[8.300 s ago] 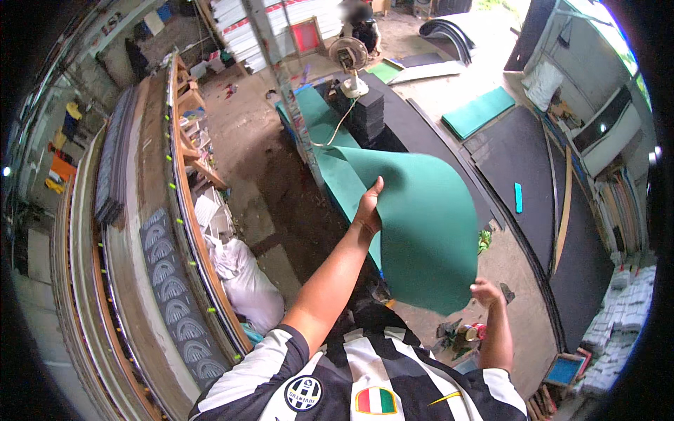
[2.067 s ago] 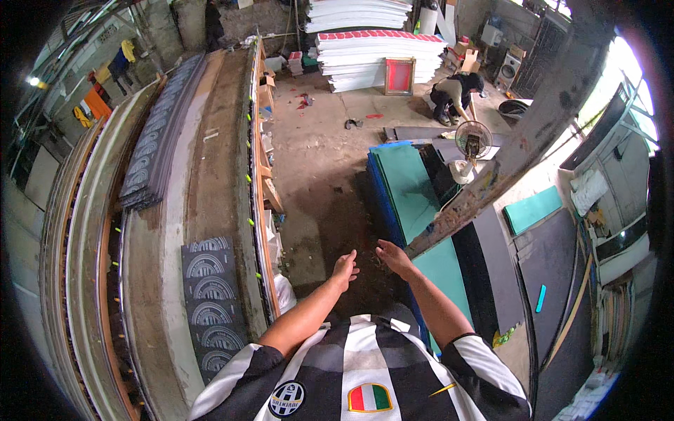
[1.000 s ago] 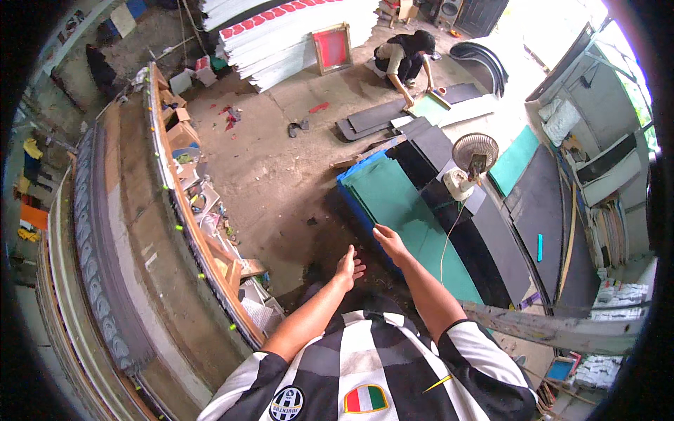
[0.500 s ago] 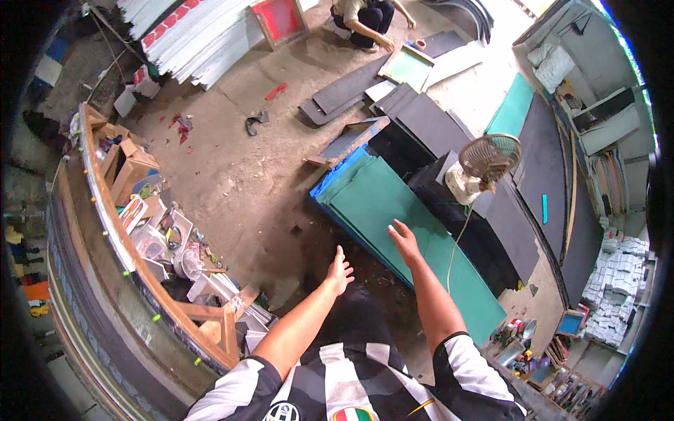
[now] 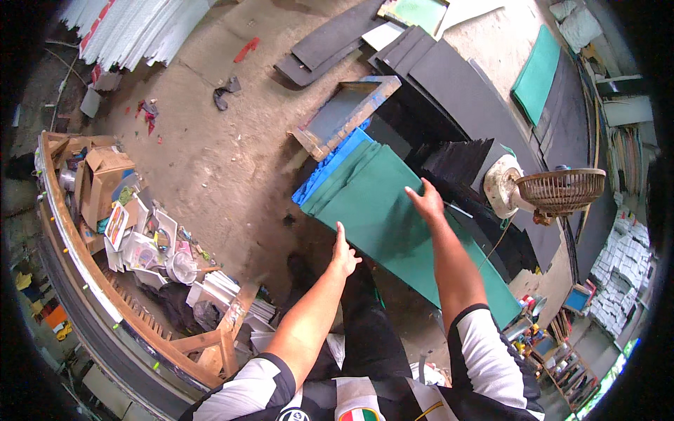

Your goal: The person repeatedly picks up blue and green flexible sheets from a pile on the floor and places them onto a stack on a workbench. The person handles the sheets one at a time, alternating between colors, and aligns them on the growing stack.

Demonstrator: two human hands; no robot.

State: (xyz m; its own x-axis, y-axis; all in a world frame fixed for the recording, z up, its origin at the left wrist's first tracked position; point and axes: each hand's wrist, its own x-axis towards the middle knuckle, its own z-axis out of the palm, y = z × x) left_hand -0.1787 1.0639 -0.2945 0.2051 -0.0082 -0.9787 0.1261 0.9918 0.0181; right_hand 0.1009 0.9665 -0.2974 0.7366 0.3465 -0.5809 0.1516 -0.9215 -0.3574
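- Green sheets (image 5: 386,219) lay stacked beneath your right grip (image 5: 425,202) and to the right of your left grip (image 5: 344,257).
- Your left grip was empty, its fingers loosely extended.
- Your right grip held nothing, its thumb spread; contact with the sheets was unclear.
- A fan (image 5: 562,191) stood right of your right grip.

My left hand (image 5: 343,258) has its fingers (image 5: 340,233) parted, my left forearm (image 5: 311,312) running back from them. My right hand (image 5: 427,204) is well apart, to the right of those fingers and farther forward, loosely spread, my right forearm (image 5: 456,270) behind it.
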